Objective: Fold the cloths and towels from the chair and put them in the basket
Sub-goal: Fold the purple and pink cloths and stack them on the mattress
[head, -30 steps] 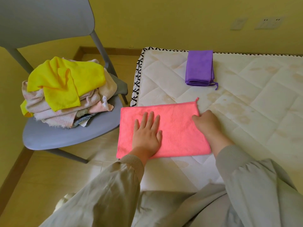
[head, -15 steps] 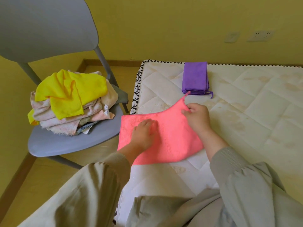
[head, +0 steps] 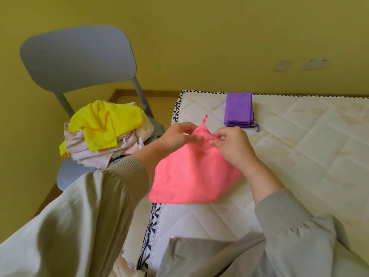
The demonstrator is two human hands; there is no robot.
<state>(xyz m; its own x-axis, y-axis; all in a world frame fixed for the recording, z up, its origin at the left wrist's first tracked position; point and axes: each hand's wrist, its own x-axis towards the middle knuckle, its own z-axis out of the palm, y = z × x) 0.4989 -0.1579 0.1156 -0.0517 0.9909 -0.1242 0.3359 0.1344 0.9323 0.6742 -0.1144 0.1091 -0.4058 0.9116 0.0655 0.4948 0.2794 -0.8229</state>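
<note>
Pink cloth (head: pixel 191 172) looks soft, light and floppy, so we reckon corners and edges are the places to take it. It lies on the near left corner of the mattress (head: pixel 299 156), far end lifted. Our left hand (head: pixel 177 135) and right hand (head: pixel 233 144) both pinch its top corner below the little loop, fingers (head: pixel 194 137) curled onto the fabric. A folded purple cloth (head: pixel 238 109) sits farther back, and the pile (head: pixel 103 140) waits on the chair (head: pixel 77 56) to the left.
</note>
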